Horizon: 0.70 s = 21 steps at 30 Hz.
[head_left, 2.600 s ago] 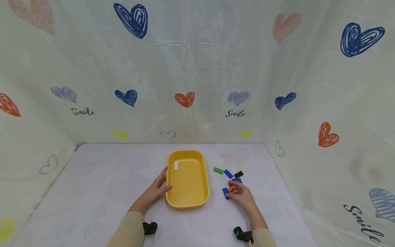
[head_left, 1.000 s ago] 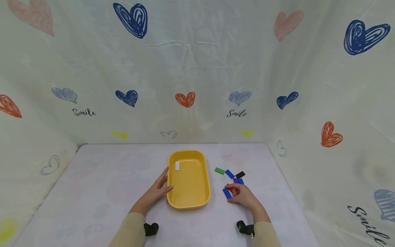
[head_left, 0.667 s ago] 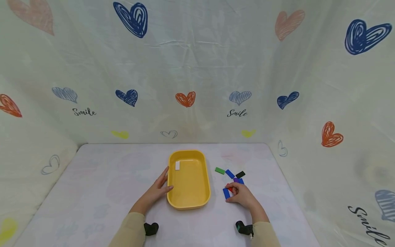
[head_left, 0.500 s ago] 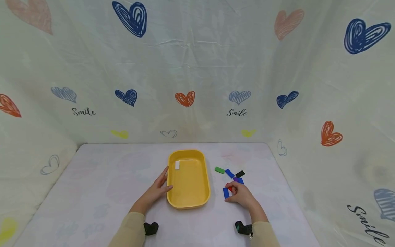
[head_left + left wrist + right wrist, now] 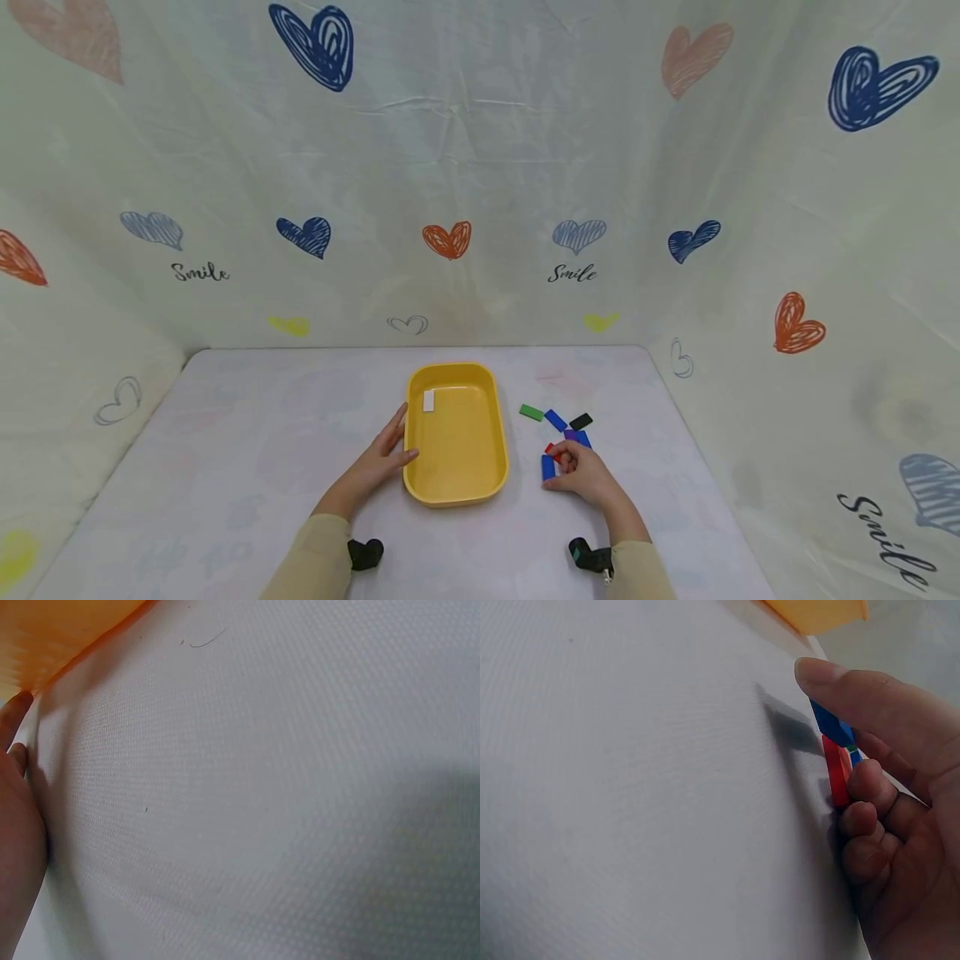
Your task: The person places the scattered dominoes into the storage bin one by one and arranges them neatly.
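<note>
A yellow tray [image 5: 456, 492] stands in the middle of the table in the head view, with a white block [image 5: 428, 401] inside near its left wall. My left hand [image 5: 377, 462] grips the tray's left side, thumb over the rim and fingers along the outer wall. To the right of the tray, my right hand [image 5: 588, 477] pinches a flat oblong blue block [image 5: 548, 467] between thumb and fingers. The right wrist view shows this blue block [image 5: 829, 723] under the thumb, with a red block [image 5: 835, 771] close to the curled fingers. The hand covers part of both.
Beyond the right hand lie a green block [image 5: 532, 412], another blue block [image 5: 556, 420], a black block [image 5: 581, 421], a purple block [image 5: 572, 435] and a further blue block [image 5: 583, 438]. A heart-printed curtain [image 5: 495, 183] hangs behind the table [image 5: 247, 450].
My right hand has come down from above the blocks and taken hold of the near blue block, which has turned from slanted to nearly straight. The left hand keeps its place on the tray.
</note>
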Each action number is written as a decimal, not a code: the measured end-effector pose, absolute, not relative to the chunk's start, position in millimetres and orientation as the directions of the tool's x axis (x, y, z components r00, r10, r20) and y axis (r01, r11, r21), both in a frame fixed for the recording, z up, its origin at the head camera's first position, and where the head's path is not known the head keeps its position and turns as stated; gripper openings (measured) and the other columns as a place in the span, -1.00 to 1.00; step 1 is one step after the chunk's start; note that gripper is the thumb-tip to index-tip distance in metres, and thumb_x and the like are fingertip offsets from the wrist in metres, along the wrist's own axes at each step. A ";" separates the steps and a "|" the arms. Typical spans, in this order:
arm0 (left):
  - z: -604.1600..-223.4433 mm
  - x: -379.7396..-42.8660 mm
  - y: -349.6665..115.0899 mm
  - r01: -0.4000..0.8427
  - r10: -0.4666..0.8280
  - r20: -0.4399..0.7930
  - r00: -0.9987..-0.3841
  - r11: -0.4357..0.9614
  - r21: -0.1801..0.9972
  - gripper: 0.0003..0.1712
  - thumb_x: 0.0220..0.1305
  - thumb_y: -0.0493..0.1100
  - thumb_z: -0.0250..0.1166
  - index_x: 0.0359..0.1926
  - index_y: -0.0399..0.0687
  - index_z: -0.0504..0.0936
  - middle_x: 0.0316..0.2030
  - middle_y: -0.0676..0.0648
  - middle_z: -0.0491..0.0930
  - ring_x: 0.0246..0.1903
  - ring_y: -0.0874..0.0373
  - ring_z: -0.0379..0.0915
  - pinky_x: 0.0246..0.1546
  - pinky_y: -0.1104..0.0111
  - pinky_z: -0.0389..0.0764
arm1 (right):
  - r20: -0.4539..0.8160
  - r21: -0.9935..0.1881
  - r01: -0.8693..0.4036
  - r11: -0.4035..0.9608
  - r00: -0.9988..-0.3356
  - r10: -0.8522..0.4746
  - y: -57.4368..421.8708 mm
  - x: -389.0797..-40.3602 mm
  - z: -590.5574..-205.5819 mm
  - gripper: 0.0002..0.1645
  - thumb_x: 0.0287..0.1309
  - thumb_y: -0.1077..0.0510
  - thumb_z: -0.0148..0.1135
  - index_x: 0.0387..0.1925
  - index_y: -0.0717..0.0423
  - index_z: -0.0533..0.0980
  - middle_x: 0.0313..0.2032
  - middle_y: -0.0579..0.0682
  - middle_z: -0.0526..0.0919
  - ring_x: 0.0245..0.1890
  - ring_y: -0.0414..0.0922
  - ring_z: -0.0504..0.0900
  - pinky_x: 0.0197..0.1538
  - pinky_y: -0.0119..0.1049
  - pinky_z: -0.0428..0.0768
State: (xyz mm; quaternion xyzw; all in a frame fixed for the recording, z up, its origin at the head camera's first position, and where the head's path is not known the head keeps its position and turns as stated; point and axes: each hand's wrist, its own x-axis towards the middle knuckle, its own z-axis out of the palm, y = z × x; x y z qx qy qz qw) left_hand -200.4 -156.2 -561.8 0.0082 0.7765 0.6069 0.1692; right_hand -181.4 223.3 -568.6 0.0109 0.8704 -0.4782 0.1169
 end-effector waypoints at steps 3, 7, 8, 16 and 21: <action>-561.9 -200.6 -156.5 -0.186 0.225 -0.244 -0.943 0.252 0.950 0.03 0.23 -0.06 0.37 0.54 0.34 -0.07 0.45 -0.26 0.10 0.47 -0.20 -0.23 0.35 -0.20 -0.24 | -0.213 -0.844 0.125 0.521 -0.970 -0.114 223.7 -181.3 -565.2 -0.41 -0.24 0.17 0.64 -0.14 0.15 0.51 -0.45 -0.02 0.45 -0.42 -0.09 0.41 -0.40 -0.36 0.43; -563.0 -200.7 -156.6 -0.185 0.225 -0.243 -0.943 0.251 0.950 0.03 0.23 -0.06 0.37 0.55 0.34 -0.07 0.45 -0.25 0.10 0.47 -0.19 -0.24 0.35 -0.20 -0.23 | -0.216 -0.858 0.118 0.499 -0.966 -0.143 223.5 -182.3 -561.1 -0.41 -0.21 0.18 0.62 -0.11 0.16 0.50 -0.39 -0.01 0.50 -0.39 -0.08 0.46 -0.32 -0.35 0.52; -563.8 -200.9 -156.7 -0.185 0.225 -0.243 -0.944 0.252 0.950 0.03 0.23 -0.06 0.37 0.55 0.34 -0.07 0.45 -0.25 0.10 0.47 -0.19 -0.24 0.35 -0.20 -0.23 | -0.216 -0.861 0.115 0.496 -0.965 -0.151 223.2 -182.8 -560.4 -0.41 -0.21 0.19 0.62 -0.10 0.17 0.50 -0.38 -0.01 0.51 -0.39 -0.08 0.48 -0.30 -0.34 0.54; -567.3 -201.7 -156.3 -0.197 0.205 -0.258 -0.944 0.277 0.940 0.01 0.24 -0.07 0.35 0.55 0.34 -0.07 0.45 -0.27 0.10 0.46 -0.23 -0.21 0.33 -0.24 -0.20 | -0.233 -0.901 0.131 0.413 -0.950 -0.207 217.6 -187.7 -552.3 -0.38 -0.10 0.27 0.54 -0.01 0.24 0.40 -0.44 -0.01 0.67 -0.46 -0.11 0.54 -0.34 -0.32 0.54; -565.5 -201.3 -156.2 -0.201 0.208 -0.260 -0.943 0.269 0.942 0.02 0.24 -0.07 0.35 0.55 0.34 -0.07 0.45 -0.27 0.09 0.46 -0.24 -0.22 0.33 -0.25 -0.21 | -0.212 -0.934 0.126 0.334 -0.948 -0.236 212.3 -190.3 -540.5 -0.38 -0.04 0.27 0.50 0.02 0.25 0.36 -0.39 0.05 0.72 -0.50 -0.11 0.54 -0.44 -0.38 0.45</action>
